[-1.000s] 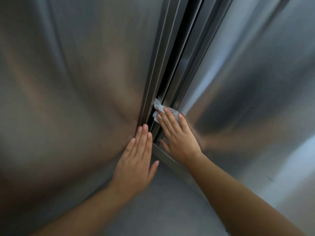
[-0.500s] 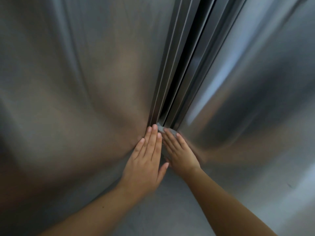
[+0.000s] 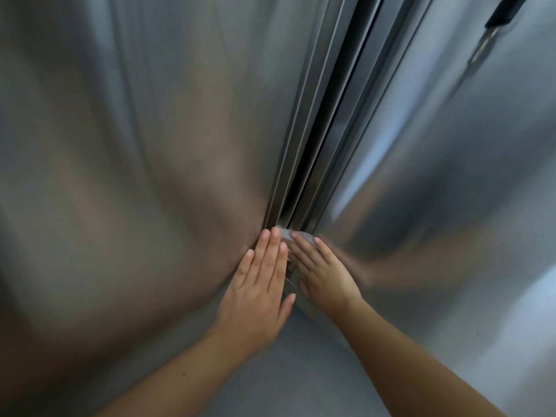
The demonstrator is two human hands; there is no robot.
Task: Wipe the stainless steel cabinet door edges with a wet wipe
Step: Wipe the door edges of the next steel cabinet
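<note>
Doors (image 3: 150,145): shiny steel, dark gap (image 3: 341,115) between.
Left hand (image 3: 258,284): flat on the door.
Right hand (image 3: 325,275): flat, pressing the wipe (image 3: 304,236).

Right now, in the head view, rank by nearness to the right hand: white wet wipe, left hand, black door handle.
1. white wet wipe: pressed under the fingers of the right hand.
2. left hand: close beside, on its left.
3. black door handle: far, upper right.

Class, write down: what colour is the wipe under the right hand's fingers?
White, greyish in shadow: the wet wipe shows past the right hand, head view.
</note>
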